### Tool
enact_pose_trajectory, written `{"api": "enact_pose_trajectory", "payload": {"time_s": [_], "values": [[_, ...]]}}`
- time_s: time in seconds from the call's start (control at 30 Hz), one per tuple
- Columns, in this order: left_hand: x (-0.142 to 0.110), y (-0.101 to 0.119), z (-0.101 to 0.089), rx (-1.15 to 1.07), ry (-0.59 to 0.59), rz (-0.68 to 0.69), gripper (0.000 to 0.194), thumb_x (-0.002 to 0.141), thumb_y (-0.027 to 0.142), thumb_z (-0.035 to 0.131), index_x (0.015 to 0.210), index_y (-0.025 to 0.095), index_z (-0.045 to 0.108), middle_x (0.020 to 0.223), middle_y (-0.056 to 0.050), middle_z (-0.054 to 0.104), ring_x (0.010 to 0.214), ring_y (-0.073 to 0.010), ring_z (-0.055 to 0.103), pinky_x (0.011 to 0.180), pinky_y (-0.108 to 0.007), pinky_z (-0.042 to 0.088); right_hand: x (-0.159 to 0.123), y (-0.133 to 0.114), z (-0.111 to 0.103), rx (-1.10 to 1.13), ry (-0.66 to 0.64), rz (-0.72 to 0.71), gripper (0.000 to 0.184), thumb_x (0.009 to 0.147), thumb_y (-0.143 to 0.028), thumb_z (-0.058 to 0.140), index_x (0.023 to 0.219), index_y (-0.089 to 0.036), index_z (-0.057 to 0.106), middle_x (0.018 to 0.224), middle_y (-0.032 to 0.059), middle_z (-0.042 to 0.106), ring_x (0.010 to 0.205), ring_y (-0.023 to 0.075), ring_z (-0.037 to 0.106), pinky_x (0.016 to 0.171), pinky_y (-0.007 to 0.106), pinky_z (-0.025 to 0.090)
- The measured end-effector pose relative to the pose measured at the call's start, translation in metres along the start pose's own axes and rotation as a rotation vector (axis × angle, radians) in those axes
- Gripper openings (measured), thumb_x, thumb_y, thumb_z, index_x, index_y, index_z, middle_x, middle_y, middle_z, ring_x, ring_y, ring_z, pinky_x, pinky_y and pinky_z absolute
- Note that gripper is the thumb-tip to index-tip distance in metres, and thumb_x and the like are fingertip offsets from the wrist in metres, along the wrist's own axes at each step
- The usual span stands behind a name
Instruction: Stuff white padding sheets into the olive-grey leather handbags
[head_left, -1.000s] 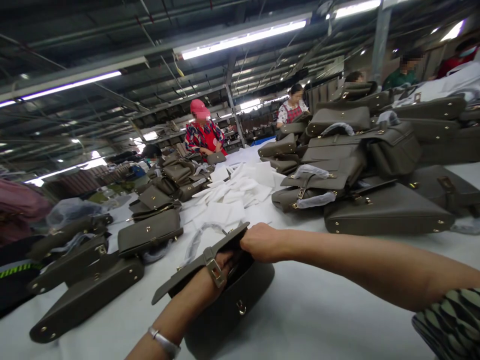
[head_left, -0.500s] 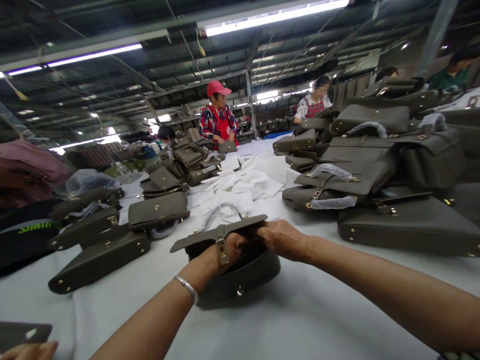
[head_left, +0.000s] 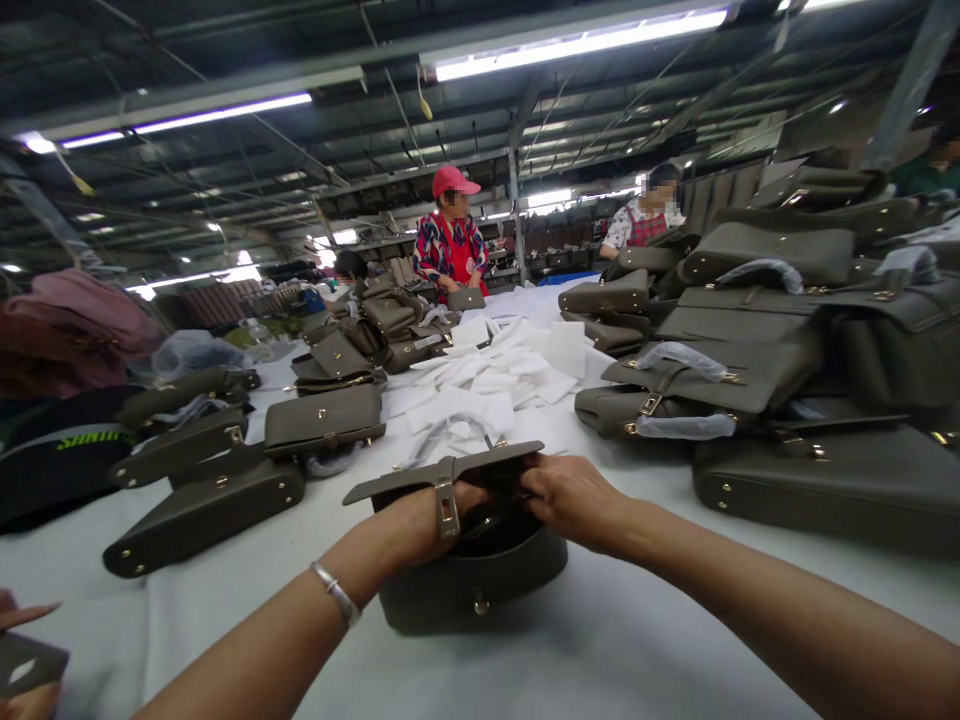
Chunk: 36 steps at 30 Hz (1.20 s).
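A dark olive leather handbag (head_left: 472,590) with a rounded base stands on the white-covered table in front of me, its flap (head_left: 487,465) lifted. A strap with a gold-toned buckle (head_left: 447,510) hangs across the flap. My left hand (head_left: 427,515), with a silver bangle (head_left: 336,592) on the wrist, reaches under the flap and is partly hidden. My right hand (head_left: 574,503) grips the bag's top edge at the flap. At the lower left corner, a co-worker's hand (head_left: 19,700) holds a dark leather piece (head_left: 26,665).
Rows of similar olive handbags (head_left: 322,420) lie to the left, and more are stacked at right (head_left: 750,370). A heap of white paper sheets (head_left: 495,370) lies beyond my hands. Co-workers stand along the far table (head_left: 540,295).
My view has levelled and the bag sits more upright on the table. My hands have come closer together at its top. A co-worker's hand has entered at the lower left.
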<state>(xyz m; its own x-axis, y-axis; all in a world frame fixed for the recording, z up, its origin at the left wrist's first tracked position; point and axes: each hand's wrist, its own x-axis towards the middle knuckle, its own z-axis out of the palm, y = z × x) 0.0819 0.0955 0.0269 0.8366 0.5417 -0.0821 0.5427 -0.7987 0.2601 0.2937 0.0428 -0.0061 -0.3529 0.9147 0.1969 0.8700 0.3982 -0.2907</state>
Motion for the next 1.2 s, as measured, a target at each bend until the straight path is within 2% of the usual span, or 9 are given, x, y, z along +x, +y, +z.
{"api": "enact_pose_trajectory", "payload": {"time_s": [0.13, 0.3, 0.47, 0.63, 0.7, 0.83, 1.0, 1.07, 1.2], "values": [[0.012, 0.001, 0.021, 0.023, 0.1, -0.072, 0.025, 0.08, 0.01, 0.042, 0.087, 0.015, 0.065, 0.093, -0.01, 0.065, 0.081, -0.023, 0.06, 0.078, -0.037, 0.048, 0.003, -0.004, -0.005, -0.091, 0.003, -0.046, 0.019, 0.087, -0.022, 0.048, 0.082, -0.018, 0.066, 0.087, 0.0051, 0.065, 0.073, 0.017, 0.059, 0.061, 0.027, 0.034], [0.007, 0.001, 0.04, -0.146, 0.21, -0.152, 0.028, 0.083, 0.018, 0.047, 0.109, 0.015, 0.058, 0.112, -0.012, 0.063, 0.103, -0.0244, 0.059, 0.096, -0.037, 0.045, 0.013, 0.0, 0.002, 0.314, -0.037, 0.071, 0.021, 0.066, -0.012, 0.054, 0.08, -0.019, 0.068, 0.077, 0.0006, 0.068, 0.074, 0.016, 0.06, 0.062, 0.023, 0.038], [-0.001, 0.017, 0.034, -0.325, 0.251, -0.191, 0.032, 0.09, 0.034, 0.043, 0.113, 0.016, 0.056, 0.109, -0.009, 0.065, 0.096, -0.0217, 0.062, 0.086, -0.032, 0.05, 0.016, -0.003, 0.012, 0.825, -0.007, 0.037, 0.012, 0.065, -0.021, 0.053, 0.071, -0.016, 0.061, 0.073, 0.004, 0.065, 0.071, 0.0179, 0.058, 0.066, 0.028, 0.044], [0.009, 0.032, 0.028, -0.418, 0.198, -0.186, 0.029, 0.076, 0.027, 0.059, 0.103, 0.017, 0.061, 0.091, -0.005, 0.069, 0.075, -0.0182, 0.064, 0.062, -0.024, 0.05, 0.001, 0.007, 0.012, 1.041, -0.109, 0.042, 0.036, 0.071, -0.031, 0.053, 0.105, -0.017, 0.055, 0.098, 0.0106, 0.066, 0.089, 0.0226, 0.062, 0.069, 0.03, 0.048], [0.013, 0.037, 0.027, -0.383, 0.23, -0.212, 0.027, 0.078, 0.03, 0.058, 0.1, 0.015, 0.063, 0.091, -0.008, 0.069, 0.078, -0.0223, 0.064, 0.066, -0.029, 0.051, -0.004, 0.016, 0.015, 0.929, -0.082, 0.04, 0.039, 0.073, -0.03, 0.05, 0.109, -0.017, 0.053, 0.101, 0.0116, 0.065, 0.088, 0.0227, 0.061, 0.067, 0.031, 0.047], [0.014, 0.046, 0.031, -0.263, 0.32, -0.219, 0.027, 0.084, 0.021, 0.045, 0.101, 0.014, 0.064, 0.1, -0.013, 0.068, 0.095, -0.0269, 0.063, 0.089, -0.038, 0.05, 0.0, 0.025, 0.014, 0.37, 0.01, 0.057, 0.031, 0.073, -0.028, 0.05, 0.1, -0.016, 0.061, 0.094, 0.0112, 0.066, 0.082, 0.0241, 0.06, 0.075, 0.036, 0.045], [0.006, 0.053, 0.051, -0.135, 0.357, -0.289, 0.044, 0.089, 0.019, 0.034, 0.128, 0.012, 0.051, 0.125, -0.02, 0.059, 0.116, -0.0319, 0.055, 0.104, -0.047, 0.04, 0.008, -0.005, -0.012, -0.124, -0.135, 0.1, 0.02, 0.069, -0.018, 0.053, 0.079, -0.016, 0.069, 0.088, 0.0127, 0.071, 0.084, 0.0293, 0.066, 0.066, 0.032, 0.043], [0.009, 0.047, 0.059, -0.082, 0.383, -0.302, 0.044, 0.088, 0.019, 0.032, 0.128, 0.011, 0.051, 0.133, -0.024, 0.051, 0.121, -0.0371, 0.05, 0.104, -0.055, 0.036, 0.01, -0.015, -0.02, -0.129, -0.146, 0.096, 0.017, 0.068, -0.021, 0.057, 0.078, -0.018, 0.07, 0.085, 0.0096, 0.072, 0.081, 0.026, 0.067, 0.058, 0.028, 0.039], [0.031, 0.022, 0.066, 0.024, 0.411, -0.298, 0.039, 0.084, 0.019, 0.036, 0.115, 0.017, 0.06, 0.094, -0.013, 0.071, 0.09, -0.0286, 0.067, 0.084, -0.042, 0.051, 0.011, -0.011, -0.022, -0.143, -0.166, 0.125, 0.021, 0.069, -0.036, 0.063, 0.082, -0.022, 0.07, 0.085, 0.0051, 0.073, 0.079, 0.0225, 0.067, 0.053, 0.026, 0.035]]}}
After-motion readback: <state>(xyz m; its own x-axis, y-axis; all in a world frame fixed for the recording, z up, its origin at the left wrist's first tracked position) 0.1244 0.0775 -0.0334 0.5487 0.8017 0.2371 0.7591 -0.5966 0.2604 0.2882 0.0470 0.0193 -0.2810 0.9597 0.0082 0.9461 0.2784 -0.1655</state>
